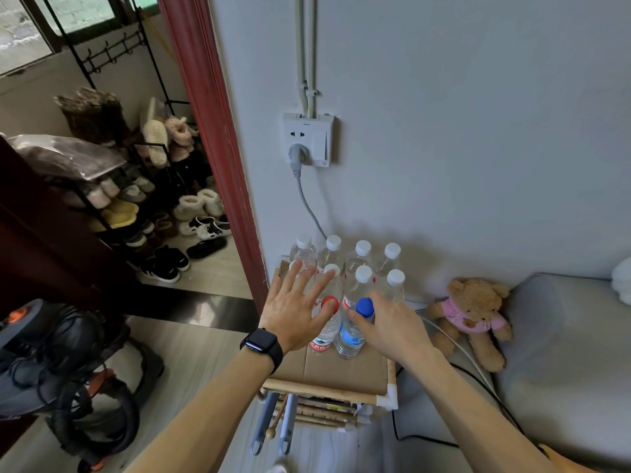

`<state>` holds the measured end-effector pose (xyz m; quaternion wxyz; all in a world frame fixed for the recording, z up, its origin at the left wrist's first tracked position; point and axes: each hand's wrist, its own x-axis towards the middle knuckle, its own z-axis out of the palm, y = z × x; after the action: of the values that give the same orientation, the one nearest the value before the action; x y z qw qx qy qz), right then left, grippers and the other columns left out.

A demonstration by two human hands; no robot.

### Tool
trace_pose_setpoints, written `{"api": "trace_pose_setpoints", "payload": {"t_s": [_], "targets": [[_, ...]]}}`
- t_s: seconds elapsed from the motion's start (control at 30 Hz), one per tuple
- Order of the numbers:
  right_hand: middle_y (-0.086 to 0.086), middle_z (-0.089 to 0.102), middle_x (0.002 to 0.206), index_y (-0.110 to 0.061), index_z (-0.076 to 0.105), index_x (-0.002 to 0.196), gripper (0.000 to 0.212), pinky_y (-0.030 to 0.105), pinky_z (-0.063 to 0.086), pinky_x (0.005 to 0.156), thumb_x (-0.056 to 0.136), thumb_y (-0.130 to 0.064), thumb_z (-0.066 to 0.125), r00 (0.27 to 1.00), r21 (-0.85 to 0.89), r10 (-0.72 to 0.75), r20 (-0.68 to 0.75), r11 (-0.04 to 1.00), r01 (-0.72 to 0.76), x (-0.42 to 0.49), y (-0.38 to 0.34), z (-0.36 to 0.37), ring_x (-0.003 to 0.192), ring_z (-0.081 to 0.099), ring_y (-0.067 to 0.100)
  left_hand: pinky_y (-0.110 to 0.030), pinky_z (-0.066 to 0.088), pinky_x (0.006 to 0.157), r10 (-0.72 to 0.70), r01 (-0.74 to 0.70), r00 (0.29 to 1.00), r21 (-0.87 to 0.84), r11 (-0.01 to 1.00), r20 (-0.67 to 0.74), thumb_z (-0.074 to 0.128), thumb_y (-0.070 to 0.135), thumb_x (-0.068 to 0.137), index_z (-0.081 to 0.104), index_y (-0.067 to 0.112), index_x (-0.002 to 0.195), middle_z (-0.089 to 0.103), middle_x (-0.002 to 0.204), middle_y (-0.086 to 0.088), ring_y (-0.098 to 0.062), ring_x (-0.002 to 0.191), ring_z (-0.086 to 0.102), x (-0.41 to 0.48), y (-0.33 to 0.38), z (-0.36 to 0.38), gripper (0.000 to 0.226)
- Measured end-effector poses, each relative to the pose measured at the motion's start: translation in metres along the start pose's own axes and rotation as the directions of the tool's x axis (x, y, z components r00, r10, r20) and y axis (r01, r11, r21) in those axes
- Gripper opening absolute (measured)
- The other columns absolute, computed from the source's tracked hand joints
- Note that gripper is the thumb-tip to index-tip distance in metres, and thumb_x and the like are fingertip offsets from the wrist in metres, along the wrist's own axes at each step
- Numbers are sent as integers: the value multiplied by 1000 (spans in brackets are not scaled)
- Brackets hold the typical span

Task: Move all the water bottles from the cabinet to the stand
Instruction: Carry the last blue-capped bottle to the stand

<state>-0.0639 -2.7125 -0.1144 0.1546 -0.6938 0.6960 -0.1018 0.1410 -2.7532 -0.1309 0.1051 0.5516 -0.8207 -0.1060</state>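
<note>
Clear plastic water bottles [361, 289] crowd the wooden stand [324, 392]; left hand [293, 312] spread open, right hand [392, 326] gripping the blue-capped bottle [349, 336].

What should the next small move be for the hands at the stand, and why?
Probably the right hand should let go of the blue-capped bottle and pull back. That bottle already stands upright on the stand beside the red-capped bottle, in front of the white-capped bottles, while the fingers curl round its neck. The left hand is open, fingers spread by the red cap.
</note>
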Motion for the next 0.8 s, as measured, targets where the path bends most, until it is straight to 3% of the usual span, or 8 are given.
{"api": "trace_pose_setpoints", "payload": {"t_s": [0.17, 0.27, 0.37, 0.5, 0.8], "targets": [[-10, 54, 85, -34, 37, 97, 48, 36, 51, 61, 77, -78, 45, 996, 9, 37, 85, 999, -38, 1, 9, 1, 75, 60, 18, -49, -5, 117, -6, 6, 1000, 6, 1000, 12, 14, 67, 93, 2, 49, 150, 14, 162, 7, -15, 149, -11, 1, -1, 0, 62], [-12, 56, 78, -41, 35, 94, 42, 34, 45, 56, 73, -77, 42, 996, 17, 18, 88, 1000, -20, 0, 12, 2, 72, 59, 16, -54, 1, 117, -3, 4, 1000, 43, 999, -10, 20, 63, 92, 9, 49, 147, 14, 162, 3, -22, 150, 2, 5, 1, 0, 59], [-12, 56, 74, -41, 39, 94, 32, 36, 49, 61, 80, -68, 44, 997, 31, -17, 81, 999, 14, 0, 14, 2, 72, 59, 17, -57, 11, 117, 30, -25, 998, 95, 995, -49, 29, 58, 92, 13, 43, 148, 16, 162, 1, -28, 149, 11, 11, 5, 2, 60], [-10, 55, 73, -36, 39, 88, 32, 34, 43, 56, 82, -65, 49, 997, 53, -19, 80, 999, 14, -1, 15, 1, 71, 57, 18, -57, 6, 118, 5, -4, 1000, 69, 998, -2, 21, 60, 94, -3, 46, 150, 0, 164, 8, -26, 150, -7, 14, 8, 12, 63], [-11, 55, 81, -38, 41, 97, 41, 32, 38, 55, 79, -75, 46, 999, 30, -5, 43, 1000, 4, -3, 11, 1, 74, 54, 20, -54, 3, 119, -8, 9, 1000, 96, 995, -7, 13, 62, 93, 0, 42, 153, -2, 164, 10, -22, 150, -10, 13, 9, 13, 63]]}}
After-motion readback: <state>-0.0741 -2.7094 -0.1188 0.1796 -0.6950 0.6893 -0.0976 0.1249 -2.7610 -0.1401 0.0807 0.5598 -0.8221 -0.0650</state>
